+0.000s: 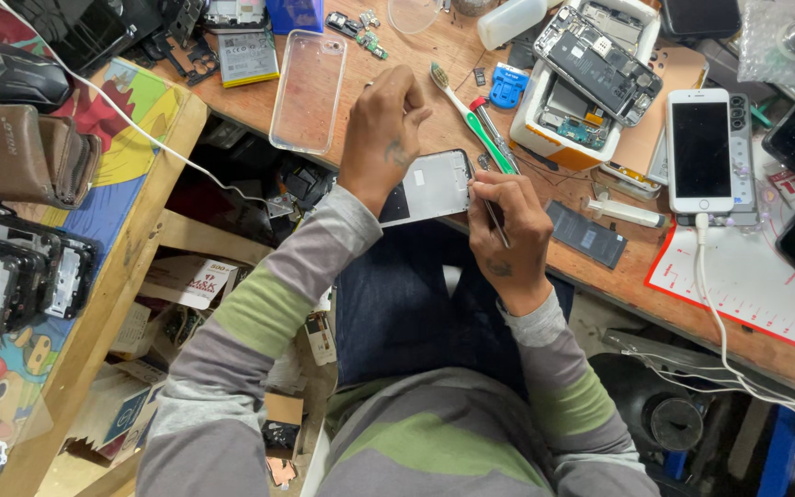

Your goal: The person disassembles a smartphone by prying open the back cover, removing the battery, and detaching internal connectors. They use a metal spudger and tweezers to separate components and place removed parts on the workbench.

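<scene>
My left hand (384, 138) presses down on a phone frame with a white back (434, 187) that lies at the wooden workbench's front edge (600, 285). My right hand (506, 235) grips a thin metal tool (494, 219) like a pen, its tip at the frame's right edge. A green-handled toothbrush (471, 115) and a red-tipped screwdriver (494, 133) lie just behind the frame. Both sleeves are grey with green stripes.
A clear phone case (308, 90), a loose battery (248, 57), an opened phone on a white box (597, 72), a white phone on a charging cable (700, 150), a dark flat battery (587, 234) and a white mat (756, 281) crowd the bench. A brown pouch (20, 152) sits left.
</scene>
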